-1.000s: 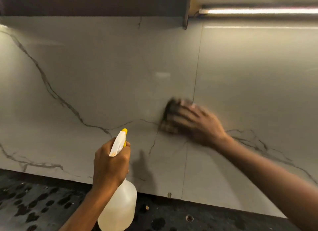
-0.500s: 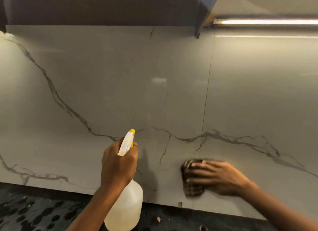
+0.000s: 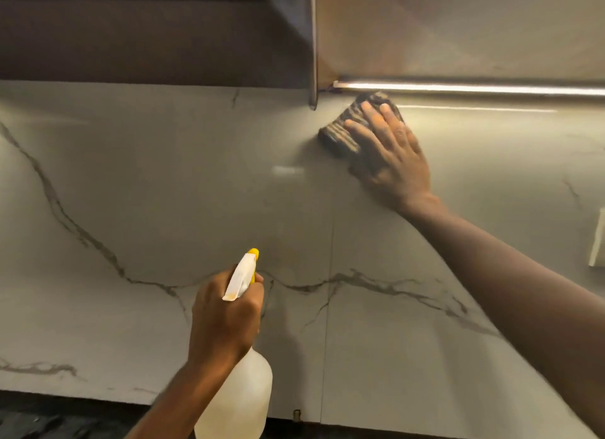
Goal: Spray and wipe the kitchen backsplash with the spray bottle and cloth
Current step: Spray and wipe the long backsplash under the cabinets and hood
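Nearest the camera, the left hand (image 3: pixel 226 321) is wrapped around the neck of the spray bottle (image 3: pixel 242 402), its fingers closed tight below the trigger head. The bottle is translucent and whitish, rounded at the shoulder, with a white sprayer and a yellow nozzle tip pointing up and towards the wall. Its body hangs below the fist, in front of the dark speckled tabletop (image 3: pixel 49 419) that runs along the bottom edge.

Beyond it stands the backsplash (image 3: pixel 147 193), a glossy pale marble-look surface with grey veins and thin vertical joints between panels.

Farther up and to the right, the right hand (image 3: pixel 389 157) lies flat on the wall, fingers spread and pressing the cloth (image 3: pixel 343 127) against the backsplash. The cloth is dark, ribbed or striped in brown and tan, bunched under the fingertips with its left and top edges sticking out. It sits high on the wall, just beneath the lit light strip (image 3: pixel 474 88) and just right of the dark cabinet (image 3: pixel 147 39) and its metal edge.
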A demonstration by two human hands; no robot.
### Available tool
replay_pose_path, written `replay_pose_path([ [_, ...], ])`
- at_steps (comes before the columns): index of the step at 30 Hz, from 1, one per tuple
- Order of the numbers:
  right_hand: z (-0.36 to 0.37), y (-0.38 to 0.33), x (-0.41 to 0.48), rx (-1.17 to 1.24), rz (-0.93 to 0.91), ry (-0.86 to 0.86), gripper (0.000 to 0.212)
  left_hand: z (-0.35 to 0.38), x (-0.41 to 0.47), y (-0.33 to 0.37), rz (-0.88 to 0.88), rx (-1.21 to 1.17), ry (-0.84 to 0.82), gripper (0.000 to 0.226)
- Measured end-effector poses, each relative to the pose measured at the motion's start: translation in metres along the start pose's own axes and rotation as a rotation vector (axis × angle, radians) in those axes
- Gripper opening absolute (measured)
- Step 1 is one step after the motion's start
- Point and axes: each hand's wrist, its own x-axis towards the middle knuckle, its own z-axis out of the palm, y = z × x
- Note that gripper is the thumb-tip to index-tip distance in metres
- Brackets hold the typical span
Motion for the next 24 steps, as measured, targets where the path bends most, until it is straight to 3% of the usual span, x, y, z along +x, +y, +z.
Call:
replay_pose_path([
  [2, -0.013, 0.046, -0.012, -0.01, -0.012, 0.048, 0.064, 0.009, -0.002, 0.002, -0.01, -0.003, 0.009, 0.037],
  [10, -0.054, 0.145, -0.073, 0.005, 0.386, 0.046, 0.059, 0.043, -0.024, 0.003, -0.021, -0.002, -0.052, 0.025],
  [14, -0.057, 0.154, -0.084, -0.004, 0.398, 0.055, 0.059, 0.061, -0.036, 0.002, 0.0, 0.03, -0.046, 0.02],
  [18, -0.055, 0.156, -0.119, -0.018, 0.442, 0.057, 0.06, 0.083, -0.05, 0.01, 0.0, 0.032, -0.055, 0.031],
  [24, -0.04, 0.147, -0.254, -0.018, 0.362, -0.016, 0.061, 0.126, -0.073, 0.012, -0.077, -0.027, -0.044, 0.025],
])
